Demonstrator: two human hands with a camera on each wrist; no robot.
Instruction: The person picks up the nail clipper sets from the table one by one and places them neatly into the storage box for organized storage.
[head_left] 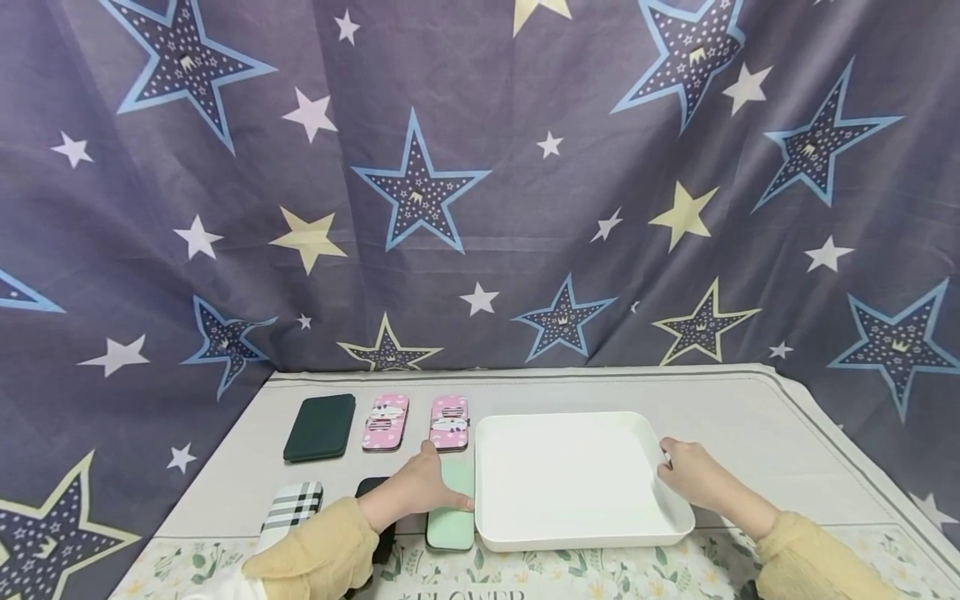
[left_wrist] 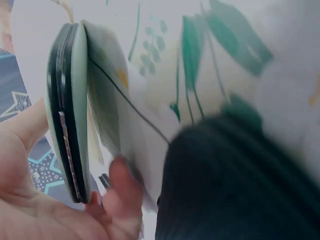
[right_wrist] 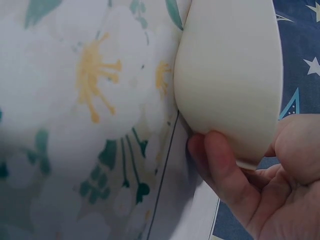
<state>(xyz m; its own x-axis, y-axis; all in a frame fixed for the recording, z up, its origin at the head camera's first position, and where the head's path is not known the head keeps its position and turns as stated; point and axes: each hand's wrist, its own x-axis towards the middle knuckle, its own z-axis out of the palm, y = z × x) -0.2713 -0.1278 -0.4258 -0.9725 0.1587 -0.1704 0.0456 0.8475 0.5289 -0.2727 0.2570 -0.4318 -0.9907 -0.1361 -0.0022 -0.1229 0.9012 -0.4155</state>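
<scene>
A mint-green slim case (head_left: 452,529) with a dark, metal-lined edge lies left of the white tray (head_left: 566,479). My left hand (head_left: 420,483) spans its width from above, thumb at the tray side and fingers at the other side. Seen from the left wrist, the case (left_wrist: 65,115) sits between the thumb and the curled fingers (left_wrist: 125,190). My right hand (head_left: 690,473) grips the tray's right rim. In the right wrist view its fingers (right_wrist: 222,155) curl under the tray wall (right_wrist: 225,75), and the thumb is partly hidden behind the rim.
Two pink patterned cases (head_left: 386,422) lie behind my left hand, one close to its fingertips. A dark green case (head_left: 320,427) lies farther left. A plaid case (head_left: 294,508) and a black case (head_left: 384,542) are partly covered by my left arm. A star-print curtain (head_left: 480,208) hangs behind the table.
</scene>
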